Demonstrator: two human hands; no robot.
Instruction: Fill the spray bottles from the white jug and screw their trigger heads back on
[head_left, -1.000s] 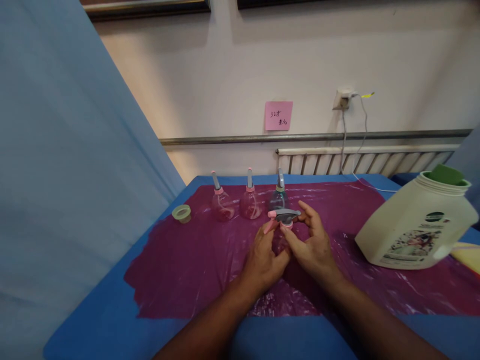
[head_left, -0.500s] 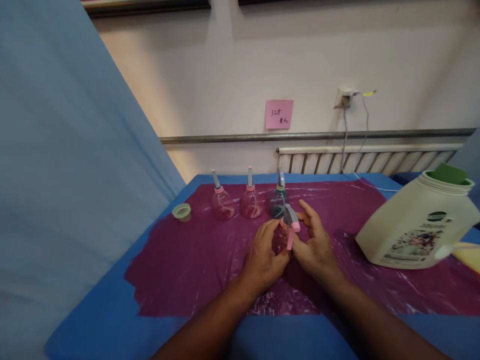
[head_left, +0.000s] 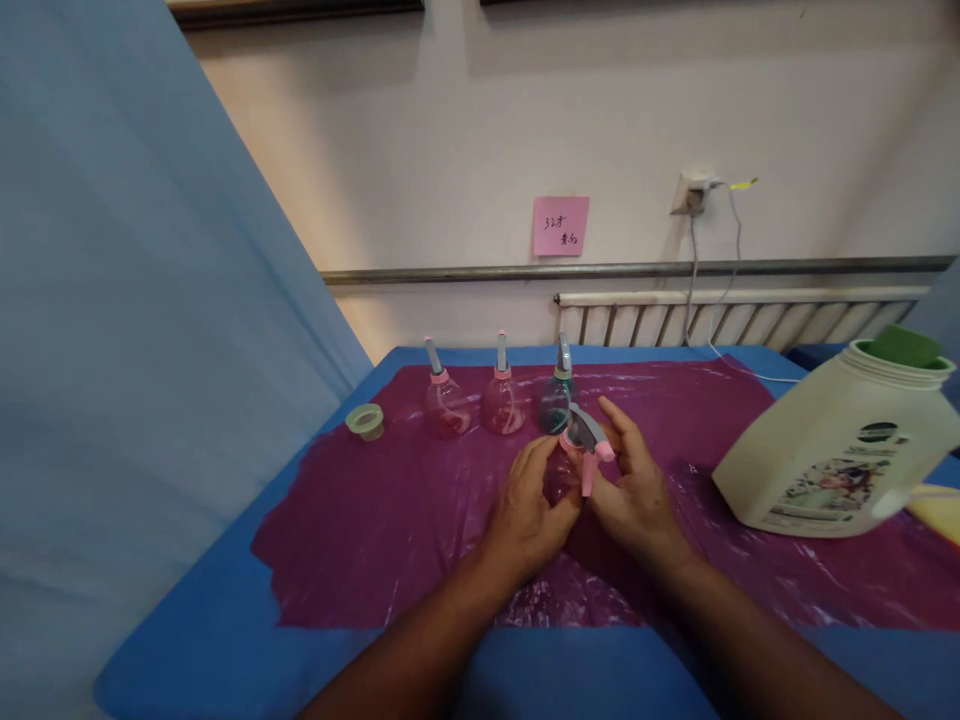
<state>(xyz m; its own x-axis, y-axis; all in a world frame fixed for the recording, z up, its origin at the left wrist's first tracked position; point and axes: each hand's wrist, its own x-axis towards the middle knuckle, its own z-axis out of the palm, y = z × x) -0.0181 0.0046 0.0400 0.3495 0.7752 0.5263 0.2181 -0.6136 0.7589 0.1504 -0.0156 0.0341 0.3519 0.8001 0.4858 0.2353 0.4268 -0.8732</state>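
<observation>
My left hand (head_left: 531, 508) is wrapped around the body of a small clear pink spray bottle (head_left: 559, 474), which stands low over the purple sheet. Its grey and pink trigger head (head_left: 589, 436) points right and towards me. My right hand (head_left: 632, 490) is closed at the head's right side, thumb by the trigger and index finger stretched out past it. Part of the bottle is hidden by my fingers. Just behind stands a teal spray bottle (head_left: 556, 402), with two pink spray bottles, a middle one (head_left: 502, 404) and a left one (head_left: 448, 408), beside it.
A large cream detergent jug (head_left: 832, 450) with a green piece in its mouth stands to the right. A small pale green cap (head_left: 365, 422) lies at left. Purple plastic sheet (head_left: 375, 530) covers the blue table (head_left: 202, 630). A blue curtain (head_left: 150, 330) hangs on the left.
The trigger head in my hands has turned, its nozzle now pointing further right. Both hands stay in nearly the same place on the bottle.
</observation>
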